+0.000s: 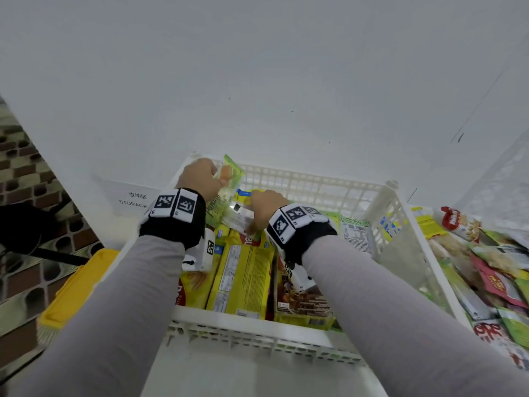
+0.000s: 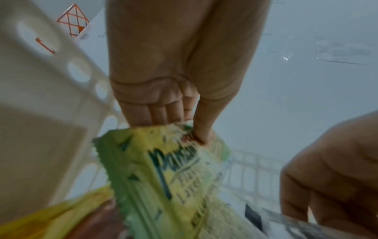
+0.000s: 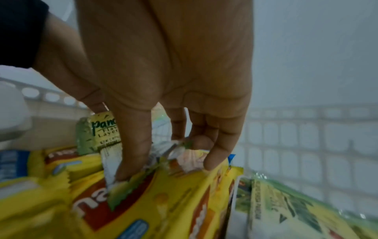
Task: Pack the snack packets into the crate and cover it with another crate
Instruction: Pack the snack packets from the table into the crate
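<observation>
The green packet (image 1: 229, 179) stands tilted at the far left corner inside the white crate (image 1: 400, 224), its top above the rim; the left hand (image 1: 200, 177) pinches its upper end, thumb on one face and fingers (image 2: 155, 113) on the other, as the left wrist view shows. The right hand (image 1: 267, 204) is just beside it, fingers (image 3: 135, 145) bent down and clamped on the lower end of a green and silver packet (image 3: 118, 190), which lies over the yellow packets (image 1: 243, 276); whether this is the same packet as the one in the left hand, I cannot tell. The yellow packets lie flat in the crate, side by side; a brown packet (image 1: 303, 299) is near the front right, and one more green packet (image 3: 286, 210) lies at the right wall. The crate sits on a white table (image 1: 257, 96); to the right of it, outside, is a pile of mixed packets (image 1: 492, 267); to the left, a paper label (image 1: 131, 199) reads STORAGE, and a yellow box (image 1: 74, 287) is beside the table edge.
</observation>
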Demonstrator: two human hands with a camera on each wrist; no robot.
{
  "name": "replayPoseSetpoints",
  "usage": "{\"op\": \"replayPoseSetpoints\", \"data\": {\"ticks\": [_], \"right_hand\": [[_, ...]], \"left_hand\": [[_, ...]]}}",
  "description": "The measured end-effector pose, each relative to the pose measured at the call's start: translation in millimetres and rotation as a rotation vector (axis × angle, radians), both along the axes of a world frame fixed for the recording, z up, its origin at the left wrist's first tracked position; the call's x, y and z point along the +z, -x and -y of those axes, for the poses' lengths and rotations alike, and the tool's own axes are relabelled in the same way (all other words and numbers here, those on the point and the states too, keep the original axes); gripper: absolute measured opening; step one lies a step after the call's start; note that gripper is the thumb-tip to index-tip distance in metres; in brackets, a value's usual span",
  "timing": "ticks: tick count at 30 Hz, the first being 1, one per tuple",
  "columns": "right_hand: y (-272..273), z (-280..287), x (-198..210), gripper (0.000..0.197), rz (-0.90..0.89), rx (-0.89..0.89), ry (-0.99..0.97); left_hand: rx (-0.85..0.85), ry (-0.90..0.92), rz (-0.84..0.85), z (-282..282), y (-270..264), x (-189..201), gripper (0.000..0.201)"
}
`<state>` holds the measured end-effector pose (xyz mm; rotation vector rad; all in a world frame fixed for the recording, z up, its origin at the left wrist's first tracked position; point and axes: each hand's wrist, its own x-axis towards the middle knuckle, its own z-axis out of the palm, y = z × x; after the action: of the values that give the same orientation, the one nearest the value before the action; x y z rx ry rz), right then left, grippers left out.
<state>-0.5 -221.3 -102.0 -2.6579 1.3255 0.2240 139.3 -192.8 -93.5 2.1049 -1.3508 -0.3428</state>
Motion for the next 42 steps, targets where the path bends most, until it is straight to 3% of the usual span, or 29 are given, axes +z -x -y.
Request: {"op": "replayPoseSetpoints", "data": {"ticks": [2,4,6,8,11,12,13,15,19,22,26,31,36,42], "right_hand": [[2,2,-1,0.027,0.036,-0.046,-0.039],[9,0,2,0.041,0.093,-0.067,-0.076],[21,-2,13,0.037,0.191,-0.102,-0.111],[42,-3,27,0.023,0.405,-0.18,-0.215],[83,0,45,0.011,0.615,-0.297,-0.203],[97,2,49,0.01,0.647,-0.343,-0.172],[109,3,50,0.023,0.652,-0.407,-0.16],[132,5,50,0.038,0.667,-0.525,-0.154],[165,5,41,0.031,0.642,-0.644,-0.063],[176,5,30,0.033,0.629,-0.69,0.015],[178,2,15,0.038,0.645,-0.702,0.132],[174,-2,-1,0.038,0.435,-0.639,0.073],[173,-5,-13,0.029,0.026,-0.53,-0.115],[165,-14,-17,0.013,-0.113,-0.462,-0.217]], "left_hand": [[0.024,0.063,-0.052,0,-1,1,0.03],[0.019,0.132,-0.132,1,2,3,0.028],[-0.008,0.192,-0.223,1,7,7,0.024],[-0.059,0.228,-0.313,3,15,12,0.013],[-0.138,0.231,-0.357,4,31,18,0.019],[-0.162,0.227,-0.373,4,36,21,0.013],[-0.19,0.214,-0.392,5,42,24,0.008],[-0.299,0.138,-0.414,7,57,28,0.014],[-0.577,-0.174,-0.327,13,101,27,0.033],[-0.662,-0.295,-0.272,22,131,19,0.041],[-0.686,-0.355,-0.321,34,156,9,0.054],[-0.654,-0.336,-0.358,39,172,-5,0.063],[-0.696,-0.403,-0.11,40,177,-16,0.076],[-0.689,-0.465,0.218,35,177,-16,0.072]]}}
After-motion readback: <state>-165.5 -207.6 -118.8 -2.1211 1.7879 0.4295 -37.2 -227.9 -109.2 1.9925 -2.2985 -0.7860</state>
